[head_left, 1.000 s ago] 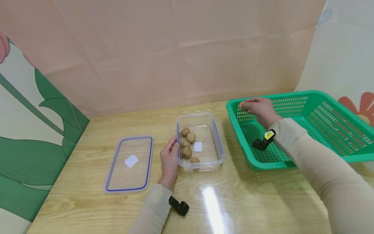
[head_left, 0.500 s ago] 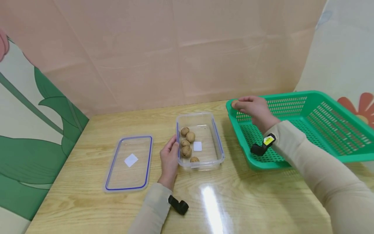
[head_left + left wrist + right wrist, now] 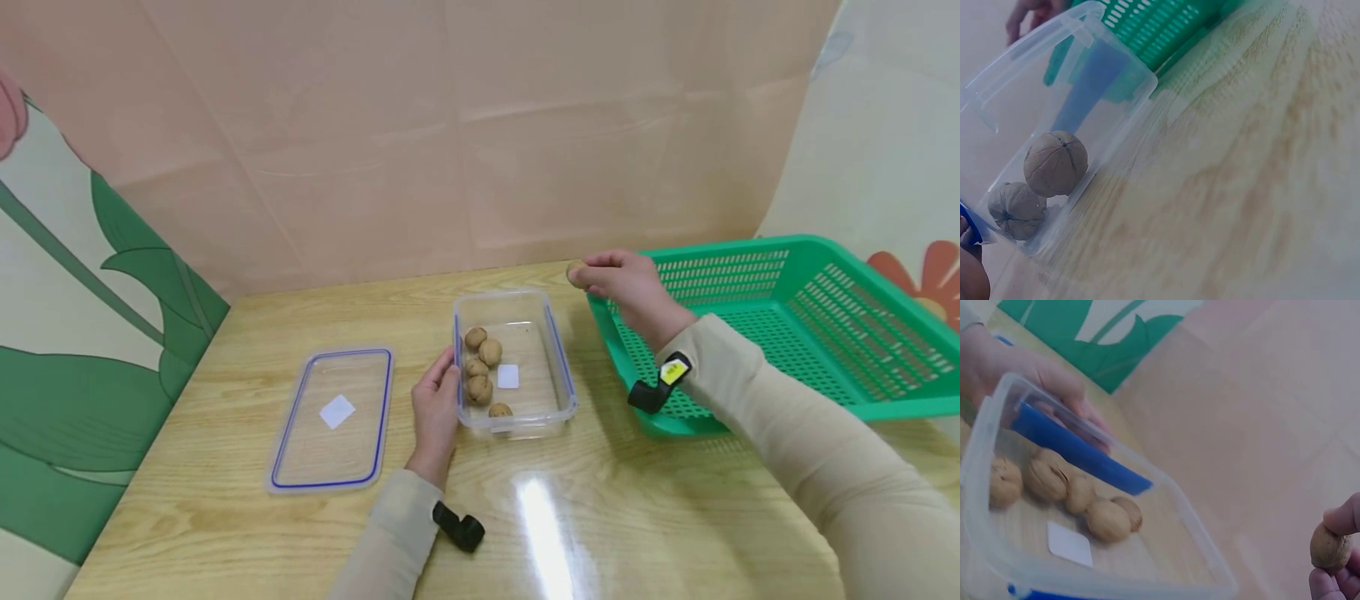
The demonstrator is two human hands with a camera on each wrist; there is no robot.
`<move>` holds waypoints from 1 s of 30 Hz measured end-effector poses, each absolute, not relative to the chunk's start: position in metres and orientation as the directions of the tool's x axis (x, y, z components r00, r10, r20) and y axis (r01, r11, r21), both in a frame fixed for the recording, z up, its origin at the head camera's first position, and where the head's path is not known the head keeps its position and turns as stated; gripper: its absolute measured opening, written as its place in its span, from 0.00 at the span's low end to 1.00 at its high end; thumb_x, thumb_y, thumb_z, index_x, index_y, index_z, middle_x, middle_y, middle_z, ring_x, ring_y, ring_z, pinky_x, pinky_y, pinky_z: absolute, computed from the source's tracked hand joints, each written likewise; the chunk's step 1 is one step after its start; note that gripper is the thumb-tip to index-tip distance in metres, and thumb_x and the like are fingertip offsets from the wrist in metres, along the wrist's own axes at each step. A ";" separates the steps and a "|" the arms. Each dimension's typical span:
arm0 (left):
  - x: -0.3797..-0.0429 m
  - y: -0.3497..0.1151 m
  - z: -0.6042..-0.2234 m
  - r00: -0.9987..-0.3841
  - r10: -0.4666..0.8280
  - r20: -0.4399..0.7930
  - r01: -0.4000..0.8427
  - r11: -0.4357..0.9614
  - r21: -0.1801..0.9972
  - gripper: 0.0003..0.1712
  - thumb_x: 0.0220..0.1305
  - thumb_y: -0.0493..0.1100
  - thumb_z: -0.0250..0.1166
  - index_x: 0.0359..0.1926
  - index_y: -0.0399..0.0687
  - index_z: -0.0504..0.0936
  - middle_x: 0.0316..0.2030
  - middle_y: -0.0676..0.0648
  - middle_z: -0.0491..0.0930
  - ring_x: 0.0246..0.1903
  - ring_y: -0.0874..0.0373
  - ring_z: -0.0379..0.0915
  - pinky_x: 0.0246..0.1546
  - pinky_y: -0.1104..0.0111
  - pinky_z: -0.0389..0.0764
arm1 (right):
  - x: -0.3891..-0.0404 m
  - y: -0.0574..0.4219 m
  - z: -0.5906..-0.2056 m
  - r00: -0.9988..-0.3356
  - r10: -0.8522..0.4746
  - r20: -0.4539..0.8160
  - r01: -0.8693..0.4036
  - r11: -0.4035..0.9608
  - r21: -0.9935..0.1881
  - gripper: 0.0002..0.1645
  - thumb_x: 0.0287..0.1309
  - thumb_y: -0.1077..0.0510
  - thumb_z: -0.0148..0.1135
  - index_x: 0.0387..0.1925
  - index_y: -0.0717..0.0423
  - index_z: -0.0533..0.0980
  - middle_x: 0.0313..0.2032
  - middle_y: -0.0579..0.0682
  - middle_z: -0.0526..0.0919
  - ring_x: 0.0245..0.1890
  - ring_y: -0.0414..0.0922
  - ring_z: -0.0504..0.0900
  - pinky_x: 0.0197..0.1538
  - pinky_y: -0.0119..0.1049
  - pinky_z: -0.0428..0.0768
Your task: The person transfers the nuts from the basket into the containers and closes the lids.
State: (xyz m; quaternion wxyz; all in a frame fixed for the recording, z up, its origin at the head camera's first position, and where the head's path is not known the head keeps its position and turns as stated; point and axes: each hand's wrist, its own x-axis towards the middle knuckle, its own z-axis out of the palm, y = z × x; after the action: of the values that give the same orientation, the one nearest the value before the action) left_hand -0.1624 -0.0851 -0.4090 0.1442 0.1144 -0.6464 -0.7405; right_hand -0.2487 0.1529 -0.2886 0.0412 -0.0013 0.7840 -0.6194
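Note:
My right hand (image 3: 630, 292) pinches a walnut (image 3: 1330, 547) between thumb and fingers, above the left rim of the green basket (image 3: 615, 350). A clear rectangular plastic container (image 3: 566, 367) stands uncovered left of the basket. Several walnuts (image 3: 491, 352) lie inside it, mostly along its left wall, near a small white square label (image 3: 508, 377). At that left wall my left hand (image 3: 435, 412) holds the container by its side, near a blue strip (image 3: 1079, 447); some of its fingers are hidden behind the wall. In the left wrist view two walnuts (image 3: 1055, 164) show through the plastic.
A clear lid (image 3: 352, 450) with a blue seal and a white label lies flat on the wooden table (image 3: 225, 517), left of the container. Behind the table hangs a pinkish cloth (image 3: 337, 125). The basket takes up the table's right side.
My right hand has moved left with the walnut, from inside the basket's left end to beyond its rim. The left hand and container stay in place.

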 end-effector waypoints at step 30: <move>-0.149 -0.082 -0.385 -0.940 -0.341 0.013 0.044 -0.081 0.996 0.20 0.64 0.35 0.52 0.57 0.40 0.74 0.59 0.45 0.72 0.59 0.53 0.67 0.60 0.62 0.70 | -0.223 0.054 -0.320 -0.962 -0.257 -0.092 -0.029 0.430 -0.902 0.21 0.54 0.62 0.62 0.51 0.65 0.73 0.45 0.57 0.77 0.44 0.49 0.75 0.47 0.37 0.77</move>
State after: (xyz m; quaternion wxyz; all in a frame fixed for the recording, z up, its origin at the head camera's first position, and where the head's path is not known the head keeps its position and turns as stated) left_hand -0.1493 -0.0817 -0.3851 0.1325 0.1120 -0.6648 -0.7266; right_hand -0.2234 0.0543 -0.3201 0.1081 -0.0850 0.8387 -0.5270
